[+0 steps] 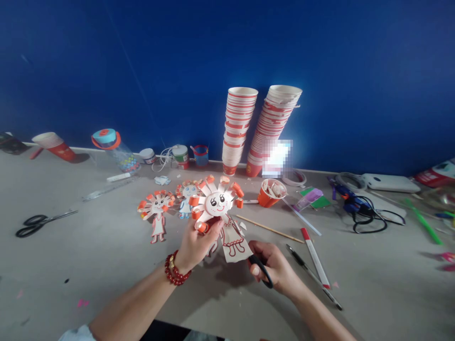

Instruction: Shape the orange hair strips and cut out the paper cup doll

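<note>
1. Left hand (204, 241), wearing a red beaded bracelet (171, 271) at the wrist, pinches a paper doll (217, 204) between thumb and fingers; its round, smiling face is ringed by curled orange-and-white strips, with a drawn dress and legs below.
2. Right hand (273, 266) is closed round the black handles of a pair of scissors (263, 271), just beside the lower right corner of the doll's paper; the blades are too hidden to judge.
3. Right of the paper doll, past the right hand, a black pen (314, 278) and a red-and-white marker (315, 258) lie slantwise on the grey table (117, 265).
4. A thin wooden stick (272, 229) stretches rightward from beside the paper doll.
5. Well left of the paper doll lie black-handled scissors (37, 222), their blades pointing toward it.
6. Nearer on its left is a red-outlined doll (158, 222); a blue-outlined doll (186, 202) lies just behind it to the left, partly covered.
7. Behind the paper doll, to the right, an orange cup (268, 199) holds pale scraps.
8. Farther behind rise two tall paper-cup stacks (234, 137), before a blue wall (170, 66).
</note>
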A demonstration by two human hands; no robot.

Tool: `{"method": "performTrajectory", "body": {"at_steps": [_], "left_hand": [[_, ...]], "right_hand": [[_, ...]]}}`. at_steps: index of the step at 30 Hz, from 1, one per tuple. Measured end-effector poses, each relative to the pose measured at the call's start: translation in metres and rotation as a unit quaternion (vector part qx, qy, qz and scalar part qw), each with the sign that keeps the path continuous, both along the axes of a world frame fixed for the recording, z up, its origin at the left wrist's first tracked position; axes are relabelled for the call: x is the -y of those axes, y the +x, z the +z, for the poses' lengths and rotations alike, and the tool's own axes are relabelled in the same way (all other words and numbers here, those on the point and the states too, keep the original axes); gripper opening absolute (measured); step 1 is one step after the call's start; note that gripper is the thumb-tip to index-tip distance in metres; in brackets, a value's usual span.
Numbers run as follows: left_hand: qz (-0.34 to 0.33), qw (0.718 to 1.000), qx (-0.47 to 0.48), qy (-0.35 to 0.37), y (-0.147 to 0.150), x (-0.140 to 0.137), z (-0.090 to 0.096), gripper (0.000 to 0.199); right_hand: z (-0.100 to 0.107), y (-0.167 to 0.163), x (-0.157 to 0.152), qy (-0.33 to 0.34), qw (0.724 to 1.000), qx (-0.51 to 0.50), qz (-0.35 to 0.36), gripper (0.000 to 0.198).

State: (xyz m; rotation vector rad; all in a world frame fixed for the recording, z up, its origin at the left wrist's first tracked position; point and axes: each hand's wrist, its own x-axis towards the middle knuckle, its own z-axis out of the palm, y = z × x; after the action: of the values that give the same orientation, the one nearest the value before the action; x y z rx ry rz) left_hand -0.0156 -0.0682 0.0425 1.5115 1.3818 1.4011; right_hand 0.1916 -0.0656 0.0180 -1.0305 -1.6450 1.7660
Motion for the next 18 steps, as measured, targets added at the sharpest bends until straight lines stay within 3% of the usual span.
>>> {"method": "performTrajectory", "body": {"at_steps": [18], "left_hand": [[-0.013, 0.999, -0.013, 0.033, 0.0002, -0.0012, 0.0057, 0.013]], "right_hand": [[-0.0053, 0.0030, 0.0001, -0.002, 1.000, 0.015, -0.001, 0.063]]}}
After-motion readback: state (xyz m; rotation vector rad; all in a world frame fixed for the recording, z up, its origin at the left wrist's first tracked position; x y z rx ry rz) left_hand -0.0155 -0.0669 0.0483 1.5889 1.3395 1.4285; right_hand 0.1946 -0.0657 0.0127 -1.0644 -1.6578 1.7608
